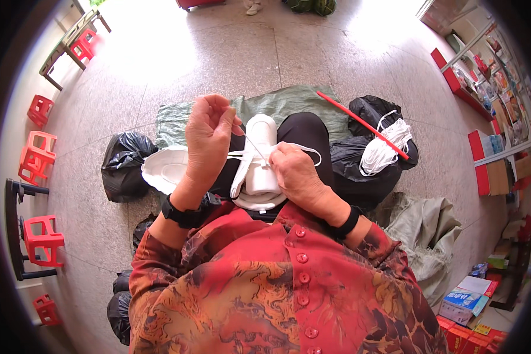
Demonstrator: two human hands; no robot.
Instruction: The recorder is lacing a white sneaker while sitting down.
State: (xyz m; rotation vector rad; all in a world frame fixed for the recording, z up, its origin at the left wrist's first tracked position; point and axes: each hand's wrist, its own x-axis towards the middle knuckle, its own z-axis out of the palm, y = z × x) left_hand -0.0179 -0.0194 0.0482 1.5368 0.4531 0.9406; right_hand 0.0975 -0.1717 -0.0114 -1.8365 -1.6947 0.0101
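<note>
A white shoe sole (pixel 261 154) with white straps lies on my lap between my knees. My left hand (pixel 209 138) is raised above it, fingers pinched together on a thin white thread that runs down to the sole. My right hand (pixel 296 172) rests on the sole's right side, fingers closed on the strap and thread there. Whether a needle is in either hand is too small to tell. A black band sits on each wrist.
More white soles (pixel 162 168) lie by a black bag (pixel 124 165) at my left. A bundle of white cord (pixel 383 147) and a red stick (pixel 363 124) rest on a black bag at my right. Red stools (pixel 38 147) line the left wall; shelves and boxes (pixel 466 301) stand right.
</note>
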